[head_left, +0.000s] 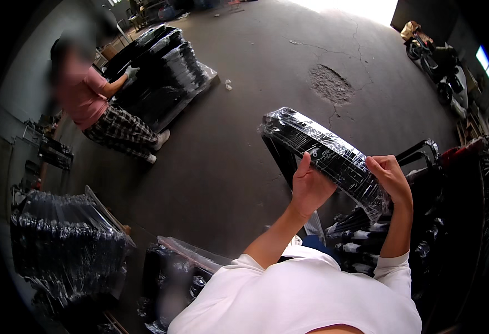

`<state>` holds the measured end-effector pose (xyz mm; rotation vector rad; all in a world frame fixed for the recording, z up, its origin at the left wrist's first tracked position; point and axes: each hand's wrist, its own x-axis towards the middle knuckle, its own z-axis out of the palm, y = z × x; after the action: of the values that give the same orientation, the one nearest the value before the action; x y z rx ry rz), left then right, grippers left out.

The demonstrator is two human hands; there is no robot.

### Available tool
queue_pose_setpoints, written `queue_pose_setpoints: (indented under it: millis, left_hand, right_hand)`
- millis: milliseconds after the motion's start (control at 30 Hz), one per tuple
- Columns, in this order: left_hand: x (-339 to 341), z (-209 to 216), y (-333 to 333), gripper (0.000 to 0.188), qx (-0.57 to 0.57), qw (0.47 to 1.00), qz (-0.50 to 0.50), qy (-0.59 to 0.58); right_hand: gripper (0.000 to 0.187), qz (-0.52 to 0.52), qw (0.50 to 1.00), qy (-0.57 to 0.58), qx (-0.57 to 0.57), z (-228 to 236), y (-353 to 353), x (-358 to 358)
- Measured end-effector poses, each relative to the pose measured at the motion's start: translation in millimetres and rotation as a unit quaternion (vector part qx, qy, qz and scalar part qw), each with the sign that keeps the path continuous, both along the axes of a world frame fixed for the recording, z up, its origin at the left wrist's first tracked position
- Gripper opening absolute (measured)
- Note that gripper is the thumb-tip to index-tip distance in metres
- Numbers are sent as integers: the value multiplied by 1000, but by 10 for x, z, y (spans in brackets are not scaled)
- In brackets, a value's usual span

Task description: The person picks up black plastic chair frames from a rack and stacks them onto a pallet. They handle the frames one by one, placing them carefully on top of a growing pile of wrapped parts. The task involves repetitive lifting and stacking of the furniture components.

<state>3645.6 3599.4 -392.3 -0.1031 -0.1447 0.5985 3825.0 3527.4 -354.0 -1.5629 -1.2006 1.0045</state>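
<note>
Between my two hands is a long black part wrapped in clear plastic film point(330, 153), held up slantwise in front of my body. My left hand point(311, 186) supports it from below near its middle, the thumb lying up against the wrapped face. At its lower right end my right hand point(388, 177) grips the edge, thumb on top. The film is bunched and wrinkled at both ends. A black frame-like piece continues beneath the part; whether it belongs to it I cannot tell.
A person in a pink shirt and gloves stands at a wrapped black stack point(169, 72) at the far left. Near left is another film-wrapped stack point(69, 239). Black wrapped parts point(361, 239) lie close at my right. The concrete floor has a broken hollow point(332, 84). Motorbikes point(439, 67) stand far right.
</note>
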Motion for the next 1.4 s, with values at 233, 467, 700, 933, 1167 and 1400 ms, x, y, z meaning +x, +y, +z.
queue_pose_setpoints:
  millis: [233, 467, 700, 933, 1167, 1400]
  left_hand:
    - [-434, 307, 512, 50, 45, 995, 54, -72]
    - [-640, 534, 1410, 46, 86, 990, 88, -71]
    - [-517, 534, 2833, 52, 149, 974, 172, 3]
    - [-5, 696, 4488, 52, 112, 980, 160, -36]
    - [555, 709, 6138, 53, 116, 983, 120, -76]
    - [1147, 757, 8155, 43, 88, 984, 67, -138]
  right_hand:
    - [37, 52, 999, -5, 15, 433, 728, -405]
    - [35, 76, 996, 12, 39, 518, 1743, -520]
    - [34, 132, 988, 33, 69, 514, 3320, -391]
    - [35, 118, 988, 2, 95, 640, 4957, 69]
    - [34, 77, 992, -16, 102, 763, 6452, 600]
    - [35, 38, 991, -82, 100, 794, 8287, 1189]
